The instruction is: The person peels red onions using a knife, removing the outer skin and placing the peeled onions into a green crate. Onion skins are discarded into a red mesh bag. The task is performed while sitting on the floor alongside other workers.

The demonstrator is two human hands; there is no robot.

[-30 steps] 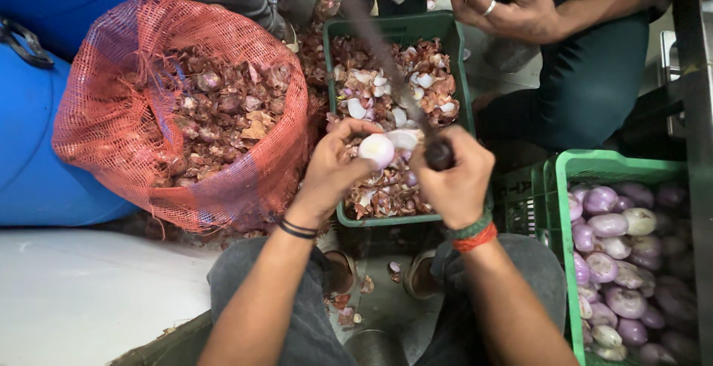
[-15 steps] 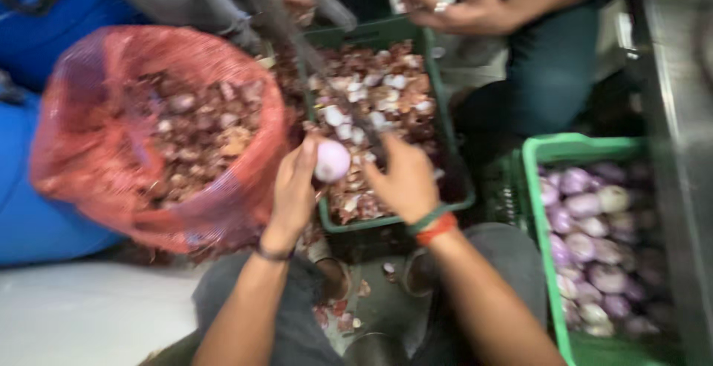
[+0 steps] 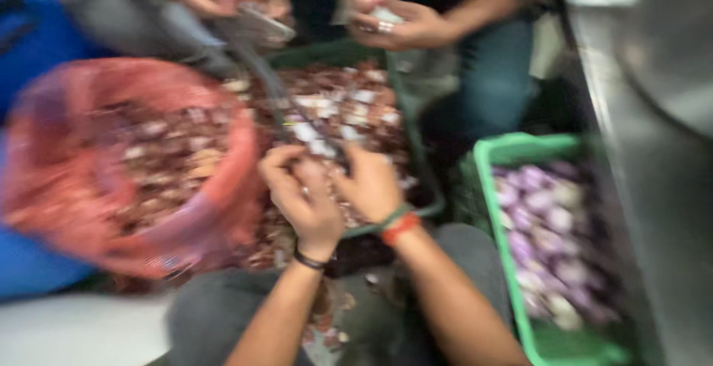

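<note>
Frame blurred. Left hand and right hand pressed close together, fingers curled over middle green crate; held item hidden, cannot tell what is pinched. Crate full of peels and onion scraps. Red mesh sack of unpeeled onions just left of hands. Second green crate with peeled purple onions at right. Other people's hands working across crate

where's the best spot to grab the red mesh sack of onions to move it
Probably at the rolled-down rim of the red mesh sack, coming from above on the side nearest the green crate. The mouth gapes open upward with unpeeled onions heaped inside, so gripping lower down would likely tip it.
</note>
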